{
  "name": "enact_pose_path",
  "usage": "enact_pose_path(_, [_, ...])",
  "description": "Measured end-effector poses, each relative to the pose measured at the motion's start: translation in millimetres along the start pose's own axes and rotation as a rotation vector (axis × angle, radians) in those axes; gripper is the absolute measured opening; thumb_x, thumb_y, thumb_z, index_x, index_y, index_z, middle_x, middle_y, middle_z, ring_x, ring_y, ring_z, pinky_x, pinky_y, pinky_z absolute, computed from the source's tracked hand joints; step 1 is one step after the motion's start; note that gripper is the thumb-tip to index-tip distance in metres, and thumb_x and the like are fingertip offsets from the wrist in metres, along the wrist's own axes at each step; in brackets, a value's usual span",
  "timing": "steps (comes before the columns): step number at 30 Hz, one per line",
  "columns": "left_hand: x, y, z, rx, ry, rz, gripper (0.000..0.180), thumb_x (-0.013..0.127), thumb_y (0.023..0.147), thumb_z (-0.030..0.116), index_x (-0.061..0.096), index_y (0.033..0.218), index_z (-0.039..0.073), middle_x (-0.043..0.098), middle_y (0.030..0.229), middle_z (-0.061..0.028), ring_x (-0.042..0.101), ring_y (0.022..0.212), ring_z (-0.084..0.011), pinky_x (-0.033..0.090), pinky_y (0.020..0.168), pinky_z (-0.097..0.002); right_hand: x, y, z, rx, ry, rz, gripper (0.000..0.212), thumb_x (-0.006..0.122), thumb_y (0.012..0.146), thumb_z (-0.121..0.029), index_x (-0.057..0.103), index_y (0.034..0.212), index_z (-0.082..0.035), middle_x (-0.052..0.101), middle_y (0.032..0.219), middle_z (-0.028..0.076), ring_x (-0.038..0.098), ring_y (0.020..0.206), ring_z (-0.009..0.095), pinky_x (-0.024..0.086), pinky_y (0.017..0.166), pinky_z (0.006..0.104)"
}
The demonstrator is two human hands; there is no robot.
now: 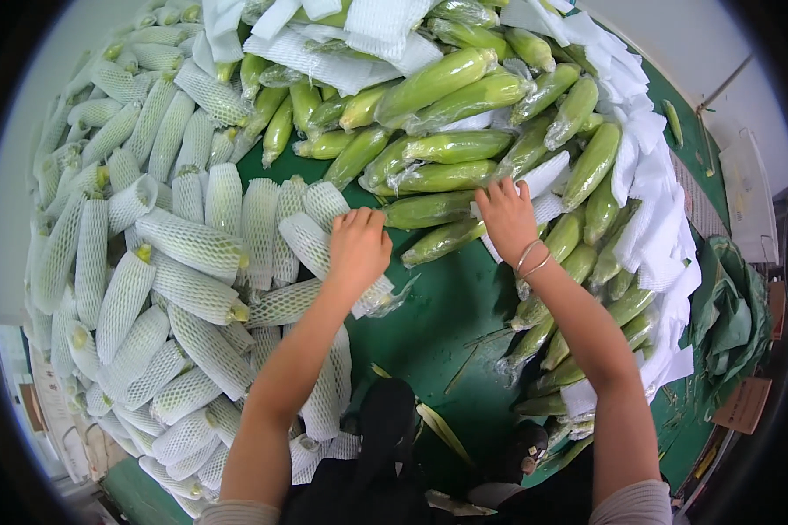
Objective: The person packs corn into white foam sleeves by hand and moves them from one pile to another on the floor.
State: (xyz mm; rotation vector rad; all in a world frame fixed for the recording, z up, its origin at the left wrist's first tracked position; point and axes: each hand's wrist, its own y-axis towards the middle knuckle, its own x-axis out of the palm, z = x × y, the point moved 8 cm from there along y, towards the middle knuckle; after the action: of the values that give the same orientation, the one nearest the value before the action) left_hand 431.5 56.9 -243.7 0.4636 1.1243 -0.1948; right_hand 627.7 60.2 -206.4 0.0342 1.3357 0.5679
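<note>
Our two bare forearms rise from the lower edge over the green counter [446,306]. Left hand [359,245] presses flat, fingers loosely spread, on a corn cob sleeved in white foam net [320,249] at the edge of the netted pile. Right hand [506,214] rests with fingers curled on a film-wrapped green cob [429,210]. We judge the slick film could slip, or loose netting snag on neighbouring cobs.

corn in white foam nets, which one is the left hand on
The netted cob lying slantwise at the pile's right edge, under the left hand; the other netted cobs lie further left, untouched.
</note>
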Motion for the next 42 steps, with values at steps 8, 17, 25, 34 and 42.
enact_pose_path(8, [57,-68,-25,0.196,0.42,-0.47,0.025,0.057,0.076,0.03,0.068,0.08,0.008,0.059,0.094,-0.0077,0.047,0.102,-0.0245,0.033,0.09,-0.0407,-108,-51,-6,0.494,1.202,-0.096,0.046,0.07,0.074,-0.006,0.051,0.116,-0.009,0.057,0.09,0.009,0.052,0.066,0.021,0.043,0.057,0.0291])
enact_pose_path(17, [34,-53,-4,-0.122,-0.31,-0.28,0.023,0.057,0.084,0.022,0.065,0.095,0.002,0.062,0.092,-0.0105,0.056,0.088,-0.0221,0.041,0.079,-0.033,10,-114,-114,1.138,2.852,0.017,0.027,0.056,0.088,-0.004,0.046,0.113,-0.007,0.057,0.109,0.009,0.055,0.103,0.019,0.042,0.094,0.0335])
enact_pose_path(25, [97,-24,27,-0.586,-1.234,-0.213,0.017,0.059,0.089,0.018,0.058,0.095,0.002,0.057,0.084,0.0,0.051,0.077,-0.0061,0.04,0.07,-0.021,99,-105,-89,1.22,1.966,0.32,0.005,0.057,0.087,-0.004,0.053,0.09,-0.002,0.059,0.081,0.001,0.054,0.072,0.008,0.046,0.065,0.0221])
enact_pose_path(34, [143,-10,-13,-0.25,-0.22,-0.159,0.039,0.063,0.079,0.041,0.056,0.092,0.005,0.062,0.074,-0.022,0.06,0.07,-0.0421,0.049,0.062,-0.045,149,-126,-106,1.408,1.746,0.245,0.026,0.064,0.083,-0.02,0.055,0.088,0.004,0.063,0.081,0.01,0.059,0.072,0.017,0.047,0.063,0.03])
enact_pose_path(42, [79,-102,103,-0.737,-1.216,-0.814,0.044,0.048,0.093,0.041,0.062,0.091,0.0,0.061,0.07,-0.0036,0.055,0.061,-0.0117,0.043,0.056,-0.0293,-67,-166,-47,1.275,1.159,-0.072,0.03,0.06,0.084,-0.02,0.053,0.072,0.006,0.054,0.056,0.021,0.059,0.05,0.026,0.044,0.05,0.0371])
